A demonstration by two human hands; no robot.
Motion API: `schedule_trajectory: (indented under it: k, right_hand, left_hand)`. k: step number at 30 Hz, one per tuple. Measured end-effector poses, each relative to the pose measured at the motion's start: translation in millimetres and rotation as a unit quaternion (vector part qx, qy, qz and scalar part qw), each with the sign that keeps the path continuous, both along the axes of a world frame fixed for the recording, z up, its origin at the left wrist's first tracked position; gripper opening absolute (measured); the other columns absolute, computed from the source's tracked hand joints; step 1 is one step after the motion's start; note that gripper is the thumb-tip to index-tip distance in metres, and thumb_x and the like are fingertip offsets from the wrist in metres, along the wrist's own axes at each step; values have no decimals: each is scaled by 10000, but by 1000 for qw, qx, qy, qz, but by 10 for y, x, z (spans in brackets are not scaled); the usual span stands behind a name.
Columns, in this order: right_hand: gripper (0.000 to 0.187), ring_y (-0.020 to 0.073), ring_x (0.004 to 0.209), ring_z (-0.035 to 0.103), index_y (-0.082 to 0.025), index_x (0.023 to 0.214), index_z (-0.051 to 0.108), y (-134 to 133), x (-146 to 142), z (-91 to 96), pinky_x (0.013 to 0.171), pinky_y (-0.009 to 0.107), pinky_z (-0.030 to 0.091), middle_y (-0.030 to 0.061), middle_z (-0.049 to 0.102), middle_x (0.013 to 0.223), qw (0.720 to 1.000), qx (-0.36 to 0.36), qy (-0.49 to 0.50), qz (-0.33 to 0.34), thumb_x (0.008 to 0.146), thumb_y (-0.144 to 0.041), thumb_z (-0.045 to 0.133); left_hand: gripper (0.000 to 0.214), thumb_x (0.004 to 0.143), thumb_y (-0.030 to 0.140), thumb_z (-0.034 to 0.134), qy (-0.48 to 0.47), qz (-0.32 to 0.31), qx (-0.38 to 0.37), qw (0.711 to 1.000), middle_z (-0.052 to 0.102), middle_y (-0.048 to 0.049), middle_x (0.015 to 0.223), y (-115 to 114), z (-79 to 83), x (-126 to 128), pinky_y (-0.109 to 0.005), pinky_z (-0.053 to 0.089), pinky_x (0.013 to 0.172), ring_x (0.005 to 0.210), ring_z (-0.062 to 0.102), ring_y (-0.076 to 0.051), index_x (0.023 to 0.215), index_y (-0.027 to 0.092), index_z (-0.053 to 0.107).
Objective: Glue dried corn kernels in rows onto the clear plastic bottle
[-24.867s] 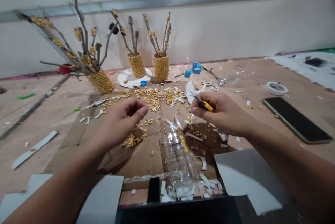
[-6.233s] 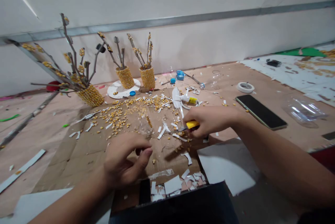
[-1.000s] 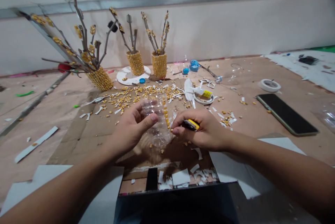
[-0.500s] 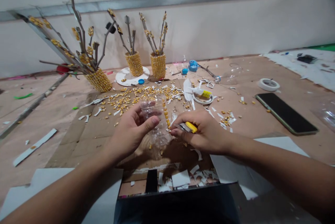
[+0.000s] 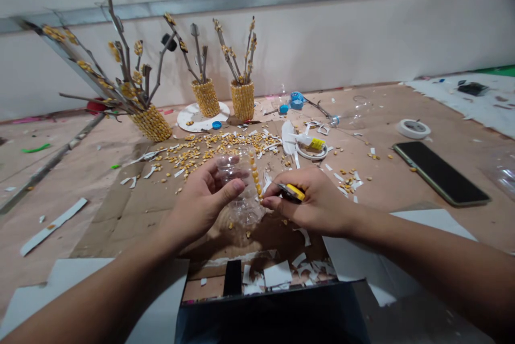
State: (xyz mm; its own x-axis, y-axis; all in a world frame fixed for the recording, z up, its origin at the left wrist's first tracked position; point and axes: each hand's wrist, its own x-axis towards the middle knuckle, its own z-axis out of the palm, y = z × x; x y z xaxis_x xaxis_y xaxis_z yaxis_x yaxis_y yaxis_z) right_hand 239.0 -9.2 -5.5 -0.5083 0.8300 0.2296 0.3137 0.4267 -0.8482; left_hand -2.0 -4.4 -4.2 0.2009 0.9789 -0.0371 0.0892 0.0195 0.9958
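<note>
My left hand is closed around a clear plastic bottle piece, held tilted over the cardboard. Down its right side runs a single row of yellow corn kernels. My right hand grips a yellow-and-grey box cutter in its curled fingers. Thumb and fingertip of that hand pinch together at the row's lower end, against the plastic; whether a kernel sits between them is hard to make out. Loose corn kernels lie scattered beyond both hands.
Behind stand kernel-covered cups holding twigs, one cup leaning left. A white glue bottle lies near a white ring. Rightward are a tape roll and a phone. Paper scraps lie in front, by a black surface.
The box cutter has turned slightly in my right hand, its grey end now higher and farther right. My left hand and the bottle piece have barely moved.
</note>
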Motion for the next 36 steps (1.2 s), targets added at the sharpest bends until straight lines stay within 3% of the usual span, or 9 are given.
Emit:
schedule_trajectory:
  k: [10, 20, 23, 26, 29, 33, 36]
  right_hand:
    - [198, 112, 599, 510, -170, 794, 725, -4, 5, -1, 585, 275, 345, 1, 678, 688, 1000, -11, -17, 2, 943, -299, 703]
    - [203, 105, 583, 481, -179, 783, 680, -4, 3, 33, 572, 274, 344, -21, 622, 656, 1000, -3, -12, 14, 952, -291, 671]
    - [206, 111, 572, 477, -195, 774, 672, 79, 95, 106, 571, 289, 364, -27, 594, 637, 999, 28, 17, -33, 947, -306, 680]
    - [245, 147, 630, 514, -229, 759, 658, 283, 311, 192, 590, 321, 395, 1, 610, 680, 988, 56, 38, -138, 915, -388, 759]
    - [354, 139, 599, 444, -249, 725, 595, 541, 594, 248, 564, 328, 340, -10, 536, 646, 972, 65, 39, -222, 876, -475, 822]
    - [335, 125, 602, 426, -223, 691, 590, 763, 843, 252, 570, 310, 312, -30, 501, 630, 982, 35, -82, -168, 848, -428, 803]
    - [157, 139, 643, 514, -198, 761, 693, 800, 820, 180, 612, 300, 370, -20, 599, 673, 976, -21, -186, -108, 833, -322, 757]
  left_hand:
    - [668, 776, 603, 920, -9, -16, 0, 1000, 834, -123, 1181, -24, -11, -5, -423, 671, 927, 1110, 805, -315, 1267, 219, 678]
    - [726, 725, 608, 953, -14, -8, -12, 1000, 829, -138, 1159, -25, 9, 18, -425, 672, 891, 1084, 802, -331, 1255, 196, 676]
    - [680, 766, 612, 924, -22, 3, -14, 1000, 825, -130, 1162, 0, 25, -4, -427, 678, 886, 1103, 798, -328, 1257, 211, 679]
    - [649, 802, 581, 903, -12, 17, -1, 1000, 813, -133, 1185, 54, 12, -48, -436, 680, 887, 1108, 791, -319, 1278, 212, 663]
    - [628, 824, 507, 894, 36, 34, 48, 998, 763, -144, 1299, 110, -39, -86, -481, 659, 977, 1142, 772, -306, 1311, 207, 635]
    - [633, 844, 421, 887, 118, 20, 137, 983, 676, -147, 1435, 165, -123, -109, -563, 557, 1153, 1288, 701, -317, 1377, 230, 604]
    - [649, 876, 406, 859, 140, -1, 145, 980, 687, -152, 1413, 199, -165, -119, -611, 487, 1214, 1339, 669, -330, 1432, 248, 564]
